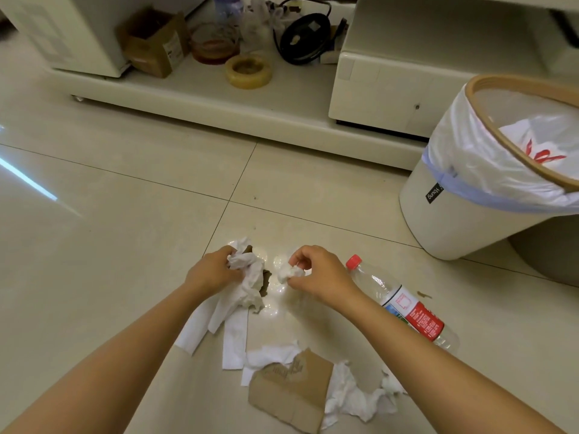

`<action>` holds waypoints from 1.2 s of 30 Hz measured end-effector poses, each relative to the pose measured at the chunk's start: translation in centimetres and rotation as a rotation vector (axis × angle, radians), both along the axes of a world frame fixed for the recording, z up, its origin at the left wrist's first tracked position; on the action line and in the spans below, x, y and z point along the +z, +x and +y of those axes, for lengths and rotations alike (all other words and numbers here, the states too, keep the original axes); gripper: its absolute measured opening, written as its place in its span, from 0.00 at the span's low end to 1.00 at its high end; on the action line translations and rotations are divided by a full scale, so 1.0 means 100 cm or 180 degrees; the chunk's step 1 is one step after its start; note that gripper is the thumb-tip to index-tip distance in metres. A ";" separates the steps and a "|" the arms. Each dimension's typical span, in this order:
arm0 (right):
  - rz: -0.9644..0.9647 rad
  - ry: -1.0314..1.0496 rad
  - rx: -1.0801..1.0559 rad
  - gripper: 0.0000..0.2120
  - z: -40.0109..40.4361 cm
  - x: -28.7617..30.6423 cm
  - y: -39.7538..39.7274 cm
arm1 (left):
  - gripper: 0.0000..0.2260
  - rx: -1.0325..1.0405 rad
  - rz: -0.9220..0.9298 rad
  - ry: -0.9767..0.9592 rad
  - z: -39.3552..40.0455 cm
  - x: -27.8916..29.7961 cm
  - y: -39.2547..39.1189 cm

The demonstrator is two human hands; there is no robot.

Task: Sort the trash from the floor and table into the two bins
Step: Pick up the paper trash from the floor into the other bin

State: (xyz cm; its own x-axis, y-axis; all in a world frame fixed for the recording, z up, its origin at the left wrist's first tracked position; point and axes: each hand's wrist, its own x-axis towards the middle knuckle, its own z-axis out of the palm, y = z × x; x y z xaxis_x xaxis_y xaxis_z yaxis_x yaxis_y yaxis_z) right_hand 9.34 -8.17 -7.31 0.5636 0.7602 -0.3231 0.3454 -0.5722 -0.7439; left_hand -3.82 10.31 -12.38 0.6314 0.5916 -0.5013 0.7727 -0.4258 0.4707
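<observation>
Trash lies on the tiled floor below me. My left hand (213, 270) grips a bunch of crumpled white tissue (247, 283) that hangs down from it. My right hand (316, 274) pinches a small white tissue ball (289, 274) just above the floor. A clear plastic bottle (404, 305) with a red cap and red label lies on its side right of my right wrist. A torn piece of brown cardboard (291, 393) lies nearer to me, with more white tissues (354, 396) around it. A white bin (488, 170) with a plastic liner stands at the right.
A low cream cabinet (238, 101) runs along the far side, its shelf holding a cardboard box (153, 45), a tape roll (248, 71), a glass ashtray and a coiled black cable. A second, grey bin's edge (545, 245) shows behind the white one.
</observation>
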 end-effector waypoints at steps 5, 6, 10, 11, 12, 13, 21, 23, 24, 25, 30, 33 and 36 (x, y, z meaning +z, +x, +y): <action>-0.0020 0.0076 -0.0158 0.10 -0.010 0.008 0.009 | 0.04 -0.0217 -0.0161 0.0402 -0.005 0.008 0.011; -0.0034 0.0090 -0.0193 0.10 -0.012 0.011 0.011 | 0.03 -0.0286 -0.0221 0.0520 -0.007 0.015 0.015; -0.0150 0.0270 -0.0339 0.11 -0.020 0.031 0.028 | 0.03 -0.0486 -0.0532 0.0822 -0.013 0.045 0.032; -0.0222 0.0334 -0.0386 0.11 -0.023 0.038 0.033 | 0.02 -0.0479 -0.0639 0.0825 -0.015 0.053 0.038; -0.0295 0.0404 -0.0450 0.11 -0.025 0.045 0.040 | 0.02 -0.0458 -0.0761 0.0790 -0.016 0.060 0.043; -0.0354 0.0498 -0.0537 0.11 -0.028 0.054 0.046 | 0.02 -0.0452 -0.0903 0.0739 -0.018 0.069 0.049; -0.0667 0.1255 -0.1317 0.11 -0.061 0.118 0.109 | 0.06 -0.0554 -0.1796 0.0202 -0.051 0.134 0.104; -0.0986 0.1340 -0.1453 0.11 -0.073 0.134 0.129 | 0.06 -0.0527 -0.1965 0.0044 -0.059 0.150 0.118; -0.1185 0.1345 -0.1517 0.11 -0.080 0.142 0.139 | 0.06 -0.0512 -0.2037 -0.0016 -0.063 0.158 0.125; -0.1370 0.1352 -0.1607 0.11 -0.088 0.149 0.150 | 0.06 -0.0510 -0.2094 -0.0060 -0.067 0.166 0.132; -0.2209 0.1214 -0.2119 0.11 -0.125 0.164 0.194 | 0.06 -0.0460 -0.2209 -0.0304 -0.082 0.195 0.163; -0.2392 0.0650 -0.2233 0.15 -0.140 0.156 0.206 | 0.05 -0.0467 -0.2307 -0.0311 -0.089 0.209 0.175; -0.2065 0.0248 -0.2170 0.19 -0.147 0.147 0.205 | 0.05 -0.0545 -0.2389 -0.0339 -0.098 0.221 0.188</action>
